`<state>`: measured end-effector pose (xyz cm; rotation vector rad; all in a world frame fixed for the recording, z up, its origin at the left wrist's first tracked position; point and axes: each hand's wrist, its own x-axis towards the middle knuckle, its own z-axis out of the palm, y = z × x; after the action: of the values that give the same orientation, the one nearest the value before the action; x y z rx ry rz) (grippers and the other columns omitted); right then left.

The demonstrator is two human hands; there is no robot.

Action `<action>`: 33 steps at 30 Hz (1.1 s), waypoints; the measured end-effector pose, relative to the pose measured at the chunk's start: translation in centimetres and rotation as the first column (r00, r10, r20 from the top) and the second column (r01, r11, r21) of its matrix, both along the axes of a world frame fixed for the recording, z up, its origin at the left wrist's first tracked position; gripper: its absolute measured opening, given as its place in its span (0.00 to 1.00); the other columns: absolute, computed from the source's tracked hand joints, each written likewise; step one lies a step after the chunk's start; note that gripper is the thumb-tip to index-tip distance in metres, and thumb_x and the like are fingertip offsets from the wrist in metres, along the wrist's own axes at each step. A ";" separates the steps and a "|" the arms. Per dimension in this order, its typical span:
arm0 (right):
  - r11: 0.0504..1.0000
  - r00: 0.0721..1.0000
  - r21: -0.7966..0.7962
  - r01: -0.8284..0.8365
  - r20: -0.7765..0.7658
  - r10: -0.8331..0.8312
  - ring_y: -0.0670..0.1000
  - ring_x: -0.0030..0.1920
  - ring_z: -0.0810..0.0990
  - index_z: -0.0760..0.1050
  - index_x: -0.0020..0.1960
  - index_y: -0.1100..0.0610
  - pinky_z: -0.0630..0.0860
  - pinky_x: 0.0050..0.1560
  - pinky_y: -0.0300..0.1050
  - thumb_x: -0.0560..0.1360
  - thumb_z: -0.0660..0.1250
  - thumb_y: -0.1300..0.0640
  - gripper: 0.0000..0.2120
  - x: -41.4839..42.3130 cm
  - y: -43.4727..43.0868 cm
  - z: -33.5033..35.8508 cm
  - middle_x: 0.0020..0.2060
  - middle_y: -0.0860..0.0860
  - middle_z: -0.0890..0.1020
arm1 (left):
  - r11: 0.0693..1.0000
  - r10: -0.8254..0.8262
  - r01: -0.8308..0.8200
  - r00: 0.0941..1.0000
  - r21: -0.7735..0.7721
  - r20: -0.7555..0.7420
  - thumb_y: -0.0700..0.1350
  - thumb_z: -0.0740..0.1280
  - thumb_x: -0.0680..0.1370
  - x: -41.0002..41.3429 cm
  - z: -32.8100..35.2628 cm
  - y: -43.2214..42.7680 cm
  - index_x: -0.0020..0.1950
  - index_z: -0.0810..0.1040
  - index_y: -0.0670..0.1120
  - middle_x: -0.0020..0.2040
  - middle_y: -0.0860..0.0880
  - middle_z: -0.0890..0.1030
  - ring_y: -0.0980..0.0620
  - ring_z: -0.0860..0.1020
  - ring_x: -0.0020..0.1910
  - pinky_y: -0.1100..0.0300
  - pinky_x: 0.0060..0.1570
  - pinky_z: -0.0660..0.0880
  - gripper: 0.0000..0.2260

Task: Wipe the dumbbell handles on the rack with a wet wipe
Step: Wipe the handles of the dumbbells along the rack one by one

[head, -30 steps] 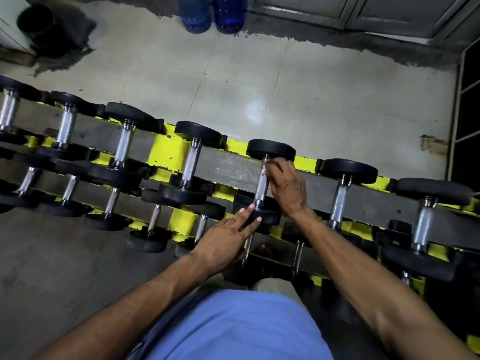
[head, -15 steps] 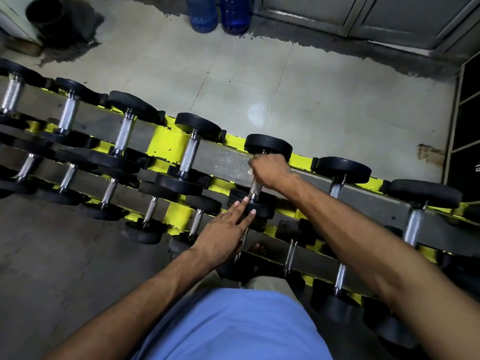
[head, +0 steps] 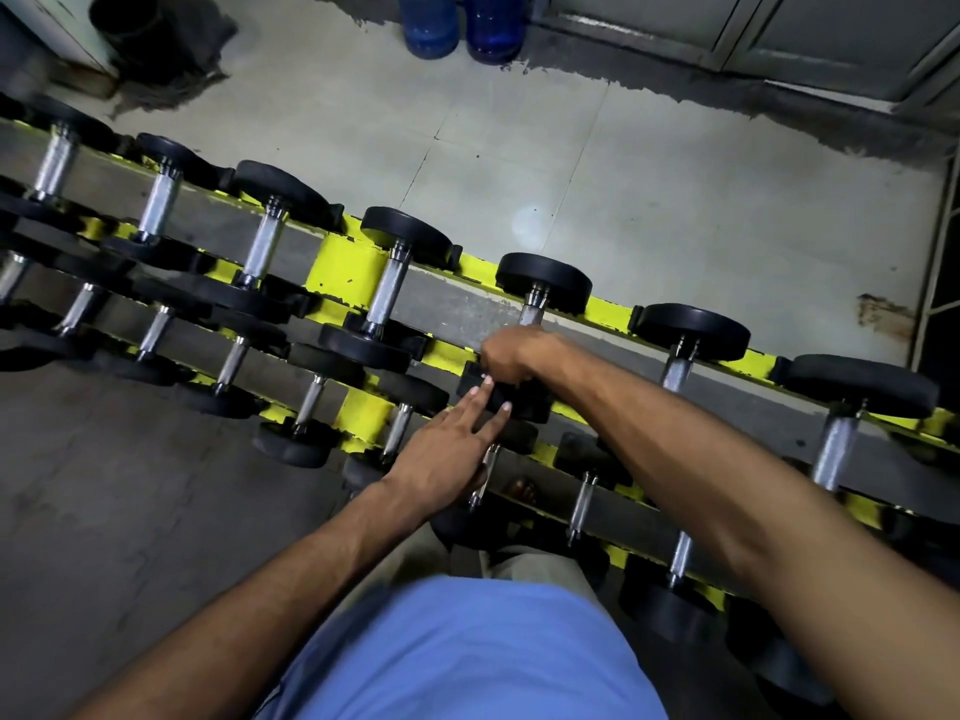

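Dumbbell handle point(head: 532, 315), long axis pointing away across rack point(head: 343, 267), right grip point(head: 511, 356) curled round it, left grip point(head: 447, 454) flat

Top tier of the rack point(head: 345, 270): dumbbells point(head: 405, 233) sit well apart, bare grey shelf point(head: 457, 309) between their handles — open lanes either side of the centre dumbbell point(head: 543, 280). Its handle point(head: 532, 314) is free only at the far end; the right hand point(head: 511, 353) wraps the near part, the left hand point(head: 447, 454) lies flat-fingered on the near head point(head: 519, 402). Lower tiers point(head: 270, 371) are tighter, black heads crowded, with the right forearm point(head: 675, 433) crossing above them. Behind the rack, tiled floor point(head: 623, 200) runs open to two blue bottles point(head: 457, 23).
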<state>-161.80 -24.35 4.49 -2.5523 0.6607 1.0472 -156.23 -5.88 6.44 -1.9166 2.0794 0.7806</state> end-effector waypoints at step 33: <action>-0.636 -0.623 0.767 -0.083 -0.538 -0.568 0.55 0.35 0.83 0.79 0.55 0.60 0.80 0.39 0.47 0.82 0.51 0.54 0.19 -2.2 -4.0 -8.4 0.41 0.59 0.84 | 0.975 -0.223 0.223 0.975 -0.009 -0.025 0.43 0.67 0.82 3.8 -0.9 -0.6 0.86 0.42 0.53 0.84 0.44 0.32 0.47 0.47 0.85 0.47 0.81 0.59 0.41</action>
<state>-164.05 -28.36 -3.87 -0.0684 1.1779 -0.7129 -152.40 -6.46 5.54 -1.6450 2.2636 0.7523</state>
